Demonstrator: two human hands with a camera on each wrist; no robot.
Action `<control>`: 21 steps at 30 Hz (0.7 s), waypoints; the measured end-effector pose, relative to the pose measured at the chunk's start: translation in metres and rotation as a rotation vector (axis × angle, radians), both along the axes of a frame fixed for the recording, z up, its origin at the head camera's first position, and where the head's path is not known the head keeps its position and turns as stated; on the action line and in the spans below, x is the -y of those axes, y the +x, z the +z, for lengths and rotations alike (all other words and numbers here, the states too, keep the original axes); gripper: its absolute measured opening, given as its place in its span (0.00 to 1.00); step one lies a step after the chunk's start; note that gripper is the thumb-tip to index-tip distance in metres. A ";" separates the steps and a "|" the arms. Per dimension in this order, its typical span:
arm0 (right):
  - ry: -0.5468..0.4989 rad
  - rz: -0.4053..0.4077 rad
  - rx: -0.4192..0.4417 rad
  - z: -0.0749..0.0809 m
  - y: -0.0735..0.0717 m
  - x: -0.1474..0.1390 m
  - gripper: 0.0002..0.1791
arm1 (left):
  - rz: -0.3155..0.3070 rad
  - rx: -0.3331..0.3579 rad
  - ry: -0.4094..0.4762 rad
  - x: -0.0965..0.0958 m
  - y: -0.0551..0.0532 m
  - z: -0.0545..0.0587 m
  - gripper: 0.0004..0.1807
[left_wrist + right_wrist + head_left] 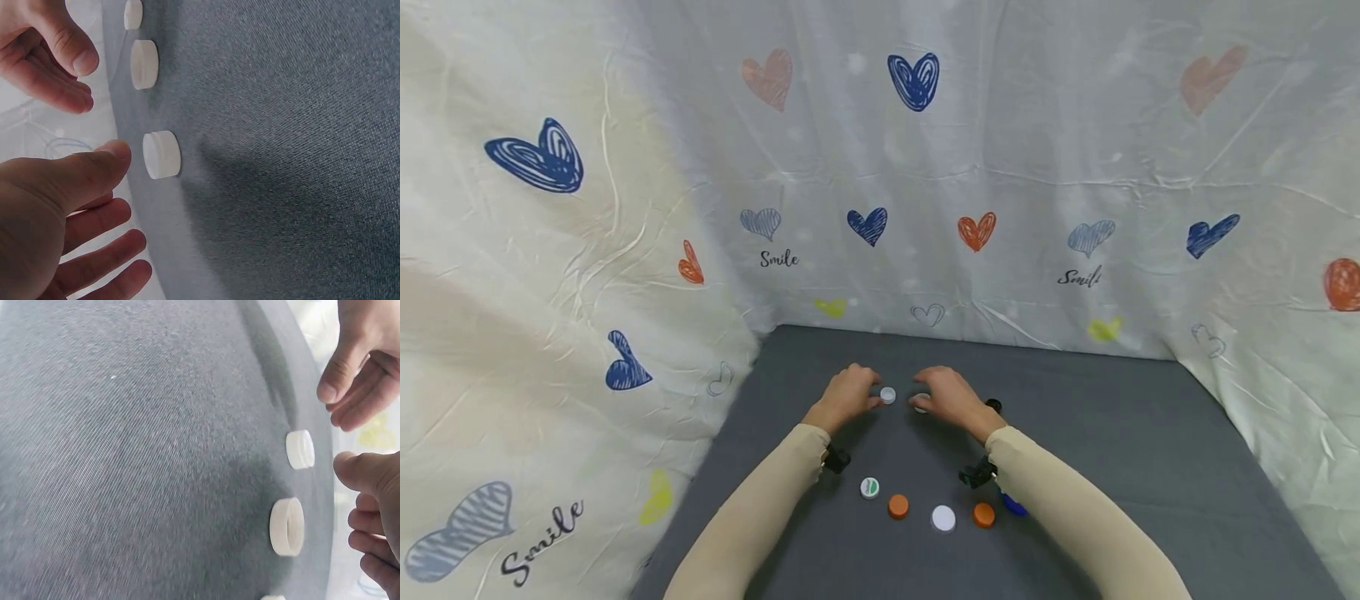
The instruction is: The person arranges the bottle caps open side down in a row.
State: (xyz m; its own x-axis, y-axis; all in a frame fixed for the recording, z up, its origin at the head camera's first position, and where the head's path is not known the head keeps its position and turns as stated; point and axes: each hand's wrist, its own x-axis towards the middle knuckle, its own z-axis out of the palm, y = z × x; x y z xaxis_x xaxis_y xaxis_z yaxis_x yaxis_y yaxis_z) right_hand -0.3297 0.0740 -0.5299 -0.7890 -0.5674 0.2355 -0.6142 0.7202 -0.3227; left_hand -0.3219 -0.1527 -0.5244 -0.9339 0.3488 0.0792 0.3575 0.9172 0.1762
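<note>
My left hand [847, 393] hovers just left of a small white bottle cap [887, 395], its fingers relaxed and holding nothing. In the left wrist view the thumb of that hand is close beside the white cap [162, 154], with a gap showing between them. Over a cream cap [922, 403], partly covered in the head view, is my right hand [951, 397], loosely bent and holding nothing. The right wrist view shows the cream cap [287, 527] standing apart from the right thumb. A third pale cap [133, 14] lies beyond it in the left wrist view.
Nearer on the grey table [1112, 450] lie a white cap with green print [869, 487], an orange cap [898, 506], a plain white cap [943, 518], another orange cap [983, 515] and a blue cap [1013, 504]. A black round piece [993, 406] shows past the right wrist.
</note>
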 end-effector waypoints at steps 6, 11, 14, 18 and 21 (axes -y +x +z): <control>0.025 -0.016 0.044 -0.010 -0.007 0.017 0.23 | 0.022 0.045 -0.005 -0.002 -0.008 -0.007 0.20; 0.061 -0.025 0.045 -0.021 -0.011 0.029 0.15 | 0.019 0.064 -0.014 -0.004 -0.014 -0.015 0.14; 0.057 -0.022 0.046 -0.025 -0.013 0.036 0.10 | 0.021 0.067 -0.031 -0.004 -0.017 -0.019 0.09; 0.073 -0.052 0.036 -0.030 -0.015 0.043 0.07 | 0.035 0.081 -0.057 -0.004 -0.019 -0.021 0.09; 0.079 -0.078 0.029 -0.033 -0.017 0.047 0.06 | 0.050 0.098 -0.062 -0.004 -0.020 -0.022 0.09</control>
